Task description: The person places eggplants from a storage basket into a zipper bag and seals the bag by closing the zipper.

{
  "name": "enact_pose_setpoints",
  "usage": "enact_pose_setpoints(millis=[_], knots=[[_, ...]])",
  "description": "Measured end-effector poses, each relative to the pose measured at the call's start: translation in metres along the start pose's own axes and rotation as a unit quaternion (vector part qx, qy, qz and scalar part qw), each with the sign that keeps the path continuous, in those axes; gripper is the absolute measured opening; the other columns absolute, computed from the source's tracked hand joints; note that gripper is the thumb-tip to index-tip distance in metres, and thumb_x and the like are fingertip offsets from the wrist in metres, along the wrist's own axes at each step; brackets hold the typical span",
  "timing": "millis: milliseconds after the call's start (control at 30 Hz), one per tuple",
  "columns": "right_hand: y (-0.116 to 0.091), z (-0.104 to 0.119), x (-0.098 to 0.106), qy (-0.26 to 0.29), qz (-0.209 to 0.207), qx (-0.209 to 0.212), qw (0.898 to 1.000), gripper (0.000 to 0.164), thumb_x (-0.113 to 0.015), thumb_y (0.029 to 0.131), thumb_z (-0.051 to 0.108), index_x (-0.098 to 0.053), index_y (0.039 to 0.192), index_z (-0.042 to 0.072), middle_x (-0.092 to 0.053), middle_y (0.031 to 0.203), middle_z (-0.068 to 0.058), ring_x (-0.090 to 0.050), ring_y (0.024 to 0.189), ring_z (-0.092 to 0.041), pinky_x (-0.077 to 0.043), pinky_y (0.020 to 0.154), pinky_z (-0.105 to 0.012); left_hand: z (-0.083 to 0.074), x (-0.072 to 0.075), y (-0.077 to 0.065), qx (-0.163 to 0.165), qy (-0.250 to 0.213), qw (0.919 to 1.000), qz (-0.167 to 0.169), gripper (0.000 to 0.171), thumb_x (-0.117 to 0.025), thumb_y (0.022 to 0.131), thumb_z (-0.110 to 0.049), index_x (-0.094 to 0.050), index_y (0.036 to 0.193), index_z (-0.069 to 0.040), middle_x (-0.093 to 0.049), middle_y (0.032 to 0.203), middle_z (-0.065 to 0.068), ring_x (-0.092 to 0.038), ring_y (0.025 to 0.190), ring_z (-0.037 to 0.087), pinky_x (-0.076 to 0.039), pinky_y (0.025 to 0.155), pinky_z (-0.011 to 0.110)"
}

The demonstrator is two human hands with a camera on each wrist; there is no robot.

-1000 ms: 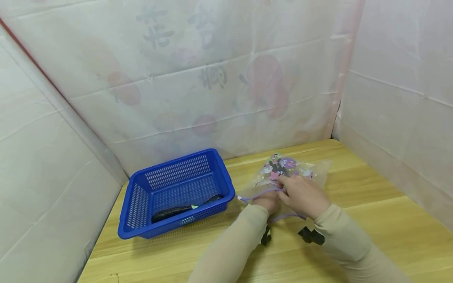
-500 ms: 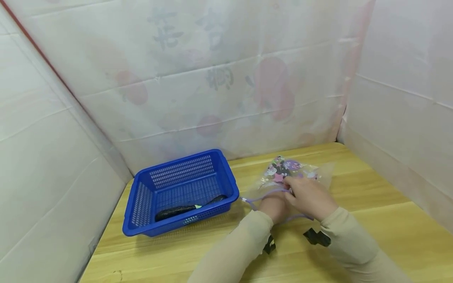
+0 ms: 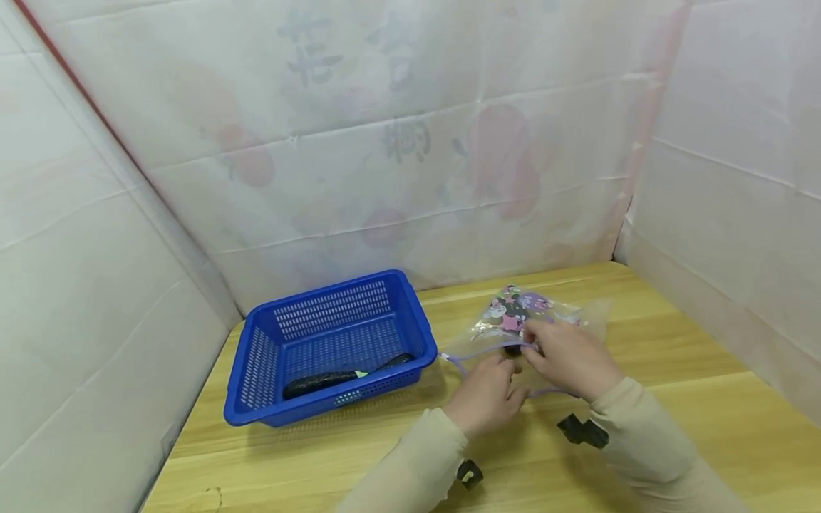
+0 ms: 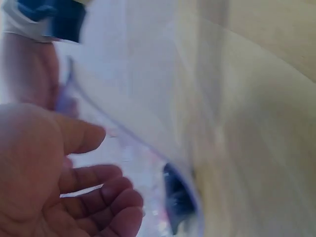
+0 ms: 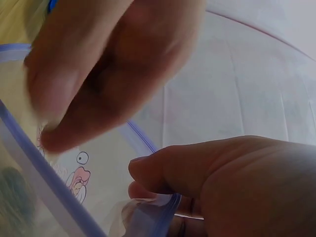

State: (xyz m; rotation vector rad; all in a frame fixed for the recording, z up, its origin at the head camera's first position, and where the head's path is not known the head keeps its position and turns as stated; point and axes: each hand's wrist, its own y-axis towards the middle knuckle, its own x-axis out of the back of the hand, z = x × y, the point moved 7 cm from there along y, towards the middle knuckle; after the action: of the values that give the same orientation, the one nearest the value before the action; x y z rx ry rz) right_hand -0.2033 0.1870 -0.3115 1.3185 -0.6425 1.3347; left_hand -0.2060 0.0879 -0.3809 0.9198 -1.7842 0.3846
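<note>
A clear zip bag (image 3: 509,322) with cartoon prints and a purple zip edge (image 5: 54,182) lies on the table, its mouth spread toward me. My right hand (image 3: 571,360) pinches the rim of the mouth between thumb and fingers. The left hand (image 3: 481,395) is outside the mouth, just in front of it, fingers loosely bent with nothing in them. In the left wrist view its palm and fingers (image 4: 113,197) show bare. Inside the bag, close to the mouth, lies a dark object (image 4: 177,197), only partly visible, its kind unclear.
Left of the bag stands a blue perforated basket (image 3: 250,320), its corner near the bag's zip. Dark, long, bumpy things (image 3: 321,383) with a light green patch lie along its near side. Pale printed sheets (image 3: 359,178) wall the wooden table (image 3: 359,463).
My left hand has drawn back out of the bag, toward me and to the left. The right hand keeps hold of the bag's rim. The head view has shifted slightly.
</note>
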Motion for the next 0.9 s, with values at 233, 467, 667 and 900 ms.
enact_pose_setpoints(millis=[233, 467, 667, 900], knots=[[0.002, -0.004, -0.001, -0.004, 0.002, -0.007, 1.0, 0.008, -0.067, 0.085, 0.014, -0.061, 0.081, 0.014, -0.053, 0.063, 0.007, -0.042, 0.051, -0.008, -0.036, 0.045, -0.026, 0.002, 0.025, -0.017, -0.04, -0.03, 0.9986, -0.015, 0.032, -0.059, 0.096, -0.034, -0.064, 0.12, -0.015, -0.063, 0.106, -0.005, -0.057, 0.086, 0.0, -0.044, 0.068, 0.011], [0.003, -0.012, -0.001, -0.012, 0.002, -0.012, 1.0, 0.008, -0.067, 0.084, 0.013, -0.06, 0.08, 0.014, -0.051, 0.063, 0.007, -0.041, 0.052, -0.009, -0.035, 0.047, -0.028, 0.014, 0.056, -0.027, -0.052, -0.055, 0.9948, -0.068, 0.031, -0.059, 0.096, -0.031, -0.063, 0.121, -0.013, -0.06, 0.087, -0.008, -0.052, 0.07, -0.002, -0.041, 0.06, 0.011], [0.004, -0.025, -0.002, -0.028, 0.002, -0.013, 1.0, 0.016, -0.066, 0.085, 0.013, -0.052, 0.078, 0.016, -0.046, 0.061, 0.007, -0.04, 0.052, -0.01, -0.033, 0.048, -0.029, 0.026, 0.085, -0.039, -0.05, -0.07, 0.9887, -0.123, 0.032, -0.061, 0.095, -0.025, -0.061, 0.124, -0.01, -0.054, 0.083, -0.011, -0.05, 0.069, 0.002, -0.041, 0.063, 0.014], [0.006, -0.03, -0.011, -0.022, 0.009, -0.012, 1.0, 0.013, -0.061, 0.09, 0.013, -0.052, 0.08, 0.016, -0.045, 0.061, 0.006, -0.039, 0.051, -0.01, -0.032, 0.047, -0.029, 0.032, 0.103, -0.051, -0.045, -0.079, 0.986, -0.14, 0.035, -0.059, 0.097, -0.027, -0.059, 0.127, -0.01, -0.056, 0.085, -0.01, -0.052, 0.075, 0.003, -0.044, 0.066, 0.014]])
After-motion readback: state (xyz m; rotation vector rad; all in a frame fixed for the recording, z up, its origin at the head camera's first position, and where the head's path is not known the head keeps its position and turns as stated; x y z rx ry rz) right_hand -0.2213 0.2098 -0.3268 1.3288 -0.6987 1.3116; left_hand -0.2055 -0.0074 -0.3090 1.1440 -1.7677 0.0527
